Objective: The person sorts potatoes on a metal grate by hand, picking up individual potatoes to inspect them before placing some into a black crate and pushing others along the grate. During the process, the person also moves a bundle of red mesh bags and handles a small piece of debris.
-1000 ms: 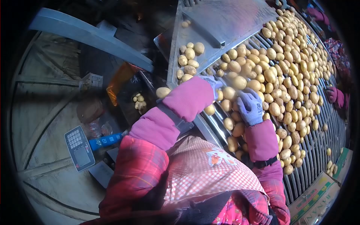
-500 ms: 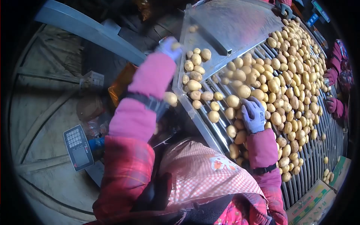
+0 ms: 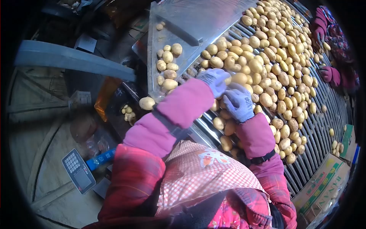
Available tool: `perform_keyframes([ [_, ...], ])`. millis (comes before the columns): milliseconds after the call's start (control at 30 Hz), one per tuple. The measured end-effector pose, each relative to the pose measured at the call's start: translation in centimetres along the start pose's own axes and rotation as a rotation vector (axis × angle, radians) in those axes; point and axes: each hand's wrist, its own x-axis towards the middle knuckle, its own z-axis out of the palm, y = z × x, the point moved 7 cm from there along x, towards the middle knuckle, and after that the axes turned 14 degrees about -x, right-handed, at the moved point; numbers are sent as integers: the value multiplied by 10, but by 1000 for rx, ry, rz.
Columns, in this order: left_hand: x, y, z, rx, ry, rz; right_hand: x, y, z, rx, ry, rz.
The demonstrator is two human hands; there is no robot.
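Observation:
Pale potatoes (image 3: 265, 100) lie in a thick layer over a metal roller conveyor (image 3: 328, 114). My left hand (image 3: 214, 81), in a lilac glove, has come across to the near edge of the pile. Its fingers are curled at a potato (image 3: 228, 79) and slightly blurred. Just beside it, my right hand (image 3: 239, 104), gloved alike, rests palm down among the potatoes with thumb and fingers apart. Its fingertips are close to the left hand, and what lies under the palm is hidden.
Several potatoes (image 3: 167, 57) sit on a sheet-metal ledge (image 3: 167, 23). Smaller ones (image 3: 129, 113) lie lower down, left of the conveyor. A scale display (image 3: 78, 171) stands at left, a cardboard box (image 3: 324, 187) at lower right. Another person's gloved hand (image 3: 330, 75) is across the conveyor.
My left hand has swung right, from beyond the ledge with a potato to beside my right hand. The right hand stays among the potatoes. The view has shifted.

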Motion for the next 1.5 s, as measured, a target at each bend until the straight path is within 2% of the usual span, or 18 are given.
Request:
perform_keyframes([
  [167, 13, -10, 26, 160, -17, -36, -7, -6, -7, -98, -91, -33],
  [233, 18, -7, 26, 227, -237, -273, -11, -20, -29, 8, -26, -65],
  [300, 20, -14, 27, 235, -170, -241, -9, -13, -47, 82, -77, -1],
  [367, 18, -40, 24, -354, 44, -205, 2, 4, -70, 13, -28, 87],
  [400, 1, -32, 1, -635, 387, -46, 1, 17, -70, -80, -16, 114],
  [433, -10, -30, -14, -636, 385, -55, 2, 28, -67, -170, -4, 137],
  [500, -41, -49, -9, -1576, 244, -702, 12, 39, -41, -287, -50, 77],
  [567, -60, -38, -11, -1679, 341, -714, 29, 43, 3, -529, -290, 90],
  [767, -103, -54, 10, -2122, 487, -779, 64, 28, 17, -602, -181, 74],
  [833, -96, -41, 9, -2293, 473, -739, 62, 31, 0, -377, -90, 223],
  [900, -97, -32, 5, -2381, 520, -838, 62, 36, 9, 216, -278, 442],
  [1000, -97, -35, 9, -2578, 430, -628, 55, 8, 17, 710, -370, 643],
  [1100, -99, -32, -7, -2552, 490, -418, 56, 9, 24, 111, -184, 216],
  [1167, -107, -25, -5, -2519, 436, -593, 38, -6, 49, -150, -449, 103],
  [1267, -107, -41, 10, -2570, 387, -463, 39, -24, 50, -367, -398, 73],
  [1367, -123, -33, 2, -2679, 314, -452, 43, -11, 49, -116, -416, 281],
  [1400, -128, -29, 4, -2893, 78, -254, 37, 3, 53, 159, -372, 360],
  [1500, -129, -18, 14, -2654, 253, -193, 45, -13, 40, 634, -224, 385],
])
